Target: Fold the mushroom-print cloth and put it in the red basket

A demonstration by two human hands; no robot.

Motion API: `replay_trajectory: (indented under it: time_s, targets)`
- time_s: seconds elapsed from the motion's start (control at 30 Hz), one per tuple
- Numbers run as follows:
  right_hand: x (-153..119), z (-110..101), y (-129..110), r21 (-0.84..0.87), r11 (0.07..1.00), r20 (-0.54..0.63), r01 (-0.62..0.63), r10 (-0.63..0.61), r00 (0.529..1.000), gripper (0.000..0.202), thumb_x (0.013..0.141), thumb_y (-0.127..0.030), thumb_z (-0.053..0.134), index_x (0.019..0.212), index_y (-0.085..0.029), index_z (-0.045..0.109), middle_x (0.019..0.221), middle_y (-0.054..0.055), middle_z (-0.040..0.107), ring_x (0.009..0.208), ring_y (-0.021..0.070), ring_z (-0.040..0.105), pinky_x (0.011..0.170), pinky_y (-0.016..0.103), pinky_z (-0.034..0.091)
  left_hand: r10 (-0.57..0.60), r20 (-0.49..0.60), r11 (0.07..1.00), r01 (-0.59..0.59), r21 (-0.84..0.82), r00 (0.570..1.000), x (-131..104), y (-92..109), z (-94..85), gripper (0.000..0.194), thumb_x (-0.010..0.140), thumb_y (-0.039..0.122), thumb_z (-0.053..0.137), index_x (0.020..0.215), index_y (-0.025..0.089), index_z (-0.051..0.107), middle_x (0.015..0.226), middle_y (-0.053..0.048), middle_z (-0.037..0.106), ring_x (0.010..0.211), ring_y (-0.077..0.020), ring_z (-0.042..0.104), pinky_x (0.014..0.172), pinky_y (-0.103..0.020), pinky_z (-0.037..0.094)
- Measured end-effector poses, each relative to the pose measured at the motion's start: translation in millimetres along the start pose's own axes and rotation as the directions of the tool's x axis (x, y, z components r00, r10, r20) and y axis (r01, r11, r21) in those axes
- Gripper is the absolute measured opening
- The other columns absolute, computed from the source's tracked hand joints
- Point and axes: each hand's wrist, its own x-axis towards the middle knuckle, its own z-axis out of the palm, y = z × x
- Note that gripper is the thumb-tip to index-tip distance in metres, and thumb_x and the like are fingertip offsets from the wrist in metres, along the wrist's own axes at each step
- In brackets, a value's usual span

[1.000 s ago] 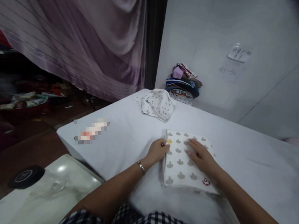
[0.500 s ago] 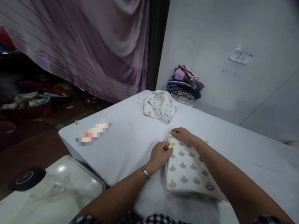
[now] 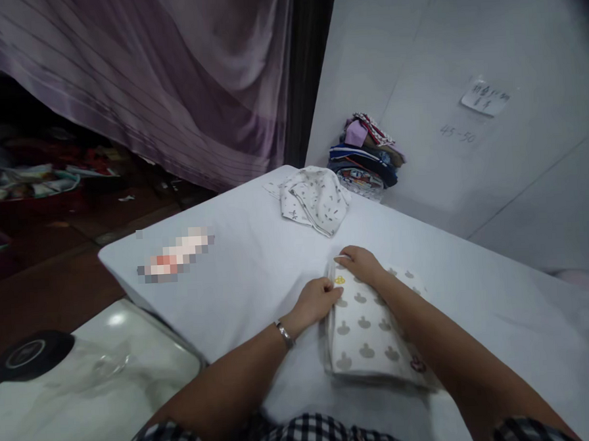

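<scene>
The folded printed cloth (image 3: 364, 332) lies on the white table (image 3: 242, 269), near the side where the person stands. Both hands are at its left part. The left hand (image 3: 314, 300) holds the left edge, with the thumb on top and the fingers curled at the side, so this grip is narrow. The right hand (image 3: 363, 266) pinches the far left corner between thumb and fingers, and its forearm passes over the cloth. The fingertips are small and a little dark here, so I cannot tell how many layers each hand has caught.

For handling this edge well, I think all layers should be taken together, with the corner and the side pulled gently and equally, so that the edge becomes straight and no inner layer slips. The near edge looks a bit loose and would need smoothing with a flat palm. A white patterned cloth (image 3: 318, 199) lies crumpled beyond, apart from the hands.
</scene>
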Motion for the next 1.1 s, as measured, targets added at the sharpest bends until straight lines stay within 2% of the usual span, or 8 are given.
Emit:
replay_trajectory:
  time_s: [0.2,0.33,0.43,0.57,0.67,0.83,1.03,1.1]
  targets:
    - [-2,1,-2,-0.015,1.0,0.007,-0.008,0.008,1.0,0.03,0.089,-0.04,0.045,0.093,-0.017,0.064,0.091,0.007,0.064,0.086,0.018,0.055,0.077,0.028,0.039,0.008,-0.011,1.0,-0.008,0.029,1.0,0,-1,0.3,0.024,0.073,0.038,0.051,0.06,0.018,0.046,0.057,0.004,0.046,0.056,-0.0103,0.04,0.05,-0.023,0.027]
    - [-23,-14,-14,0.033,0.994,-0.19,0.103,-0.095,0.977,0.028,0.09,-0.035,0.045,0.104,-0.016,0.06,0.104,0.009,0.062,0.099,0.0215,0.052,0.089,0.035,0.038,0.025,-0.009,1.0,-0.025,-0.008,1.0,1,-4,2.8,0.023,0.073,0.036,0.05,0.06,0.017,0.045,0.056,0.005,0.043,0.055,-0.0094,0.038,0.05,-0.022,0.027]
    - [-64,-21,-38,0.131,0.972,-0.283,0.196,-0.153,0.947,0.025,0.091,-0.034,0.042,0.105,-0.019,0.057,0.105,0.009,0.06,0.101,0.0215,0.051,0.089,0.037,0.04,0.002,0.004,0.999,-0.001,-0.039,1.0,1,-4,2.0,0.022,0.073,0.036,0.05,0.062,0.017,0.047,0.057,0.005,0.045,0.055,-0.0096,0.039,0.05,-0.022,0.027]
    - [-133,-16,-82,0.187,0.959,-0.135,0.213,-0.19,0.972,0.021,0.09,-0.037,0.046,0.099,-0.02,0.055,0.093,0.008,0.058,0.089,0.0214,0.052,0.078,0.037,0.043,0.001,0.017,0.999,0.0,-0.039,1.0,3,-2,-0.6,0.023,0.071,0.036,0.052,0.059,0.017,0.048,0.056,0.005,0.043,0.055,-0.0096,0.038,0.051,-0.023,0.027]
    - [-166,-7,-105,0.087,0.976,-0.016,0.199,-0.198,0.98,0.036,0.082,-0.048,0.056,0.104,-0.018,0.055,0.094,0.009,0.056,0.084,0.0229,0.05,0.072,0.037,0.043,-0.014,0.022,0.996,0.015,-0.083,1.0,4,-3,-0.2,0.023,0.07,0.035,0.053,0.059,0.017,0.047,0.054,0.005,0.041,0.053,-0.0088,0.037,0.049,-0.022,0.026]
    - [-171,5,-109,-0.094,0.979,-0.002,0.182,-0.183,0.983,0.02,0.084,-0.031,0.055,0.099,-0.017,0.057,0.09,0.009,0.056,0.083,0.0235,0.05,0.07,0.037,0.042,-0.094,0.043,0.969,0.101,-0.224,0.995,1,0,2.3,0.019,0.07,0.03,0.054,0.06,0.017,0.046,0.048,0.006,0.039,0.047,-0.0073,0.035,0.046,-0.021,0.025]
    - [-170,-3,-104,0.138,0.971,-0.132,0.197,-0.179,0.975,0.017,0.092,-0.023,0.041,0.093,-0.019,0.057,0.086,0.006,0.057,0.079,0.0165,0.054,0.07,0.029,0.045,-0.121,0.085,0.952,0.14,-0.271,0.989,-1,3,2.2,0.02,0.072,0.03,0.054,0.059,0.017,0.046,0.043,0.006,0.041,0.042,-0.0071,0.036,0.044,-0.02,0.026]
    - [-170,-2,-107,0.126,0.968,-0.153,0.218,-0.198,0.968,0.018,0.092,-0.023,0.04,0.092,-0.019,0.057,0.086,0.006,0.057,0.079,0.0166,0.054,0.069,0.029,0.044,-0.131,0.086,0.945,0.15,-0.289,0.988,-2,4,2.5,0.019,0.073,0.029,0.054,0.06,0.017,0.046,0.043,0.006,0.041,0.042,-0.0071,0.036,0.043,-0.02,0.025]
